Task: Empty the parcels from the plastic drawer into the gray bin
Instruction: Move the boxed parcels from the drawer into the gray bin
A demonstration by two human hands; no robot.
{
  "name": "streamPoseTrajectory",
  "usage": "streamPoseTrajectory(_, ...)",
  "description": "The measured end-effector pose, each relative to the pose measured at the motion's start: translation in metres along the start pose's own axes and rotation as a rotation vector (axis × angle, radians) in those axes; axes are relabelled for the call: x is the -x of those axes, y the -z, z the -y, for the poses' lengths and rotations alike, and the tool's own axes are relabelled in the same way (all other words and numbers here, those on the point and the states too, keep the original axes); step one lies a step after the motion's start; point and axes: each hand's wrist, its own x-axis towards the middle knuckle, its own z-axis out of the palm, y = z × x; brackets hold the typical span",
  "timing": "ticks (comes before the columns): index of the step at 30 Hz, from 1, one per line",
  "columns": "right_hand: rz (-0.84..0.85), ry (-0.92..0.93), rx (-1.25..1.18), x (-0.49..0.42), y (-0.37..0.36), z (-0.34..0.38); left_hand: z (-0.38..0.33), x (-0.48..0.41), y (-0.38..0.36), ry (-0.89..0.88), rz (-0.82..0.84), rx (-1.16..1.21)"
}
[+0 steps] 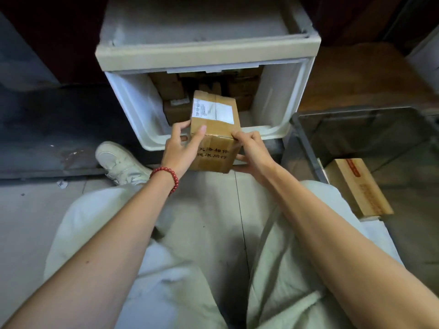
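Left hand [181, 148] and right hand [253, 151] grip cardboard parcel [215, 129].

A bracelet [166, 178] of round, dark red beads circles the wrist of the left hand [183, 148]. Both forearms are bare right to the near edge of view. The trousers [114, 233] are loose and pale, a washed greenish off-white, creased in soft folds. The one shoe [121, 162] in sight is a cream-white sneaker with bands across its top.
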Motion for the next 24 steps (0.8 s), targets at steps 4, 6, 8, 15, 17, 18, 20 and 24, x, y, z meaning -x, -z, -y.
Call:
streamPoseTrajectory(4,0.032,0.048,0.062,0.025,0.006,0.001,-0.007,0.020,0.010,0.073,0.045,0.050)
streamPoseTrajectory(6,0.057,0.072,0.071,0.036,0.012,0.002,-0.010,0.028,0.016,0.090,0.054,0.096)
streamPoseTrajectory(8,0.075,0.089,0.055,0.044,0.018,0.002,-0.014,0.036,0.022,0.095,0.076,0.150)
streamPoseTrajectory(15,-0.070,0.125,-0.088,0.051,0.033,0.005,-0.006,0.055,0.030,0.165,0.172,0.288)
streamPoseTrajectory(17,-0.120,0.071,-0.099,0.051,0.033,0.008,-0.005,0.055,0.032,0.142,0.189,0.268)
streamPoseTrajectory(18,-0.129,0.043,-0.103,0.051,0.032,0.009,-0.006,0.054,0.033,0.125,0.198,0.242)
streamPoseTrajectory(20,-0.132,0.009,-0.113,0.051,0.030,0.009,-0.006,0.053,0.034,0.106,0.205,0.214)
streamPoseTrajectory(24,-0.125,-0.012,-0.131,0.050,0.031,0.013,-0.008,0.051,0.036,0.073,0.093,0.258)
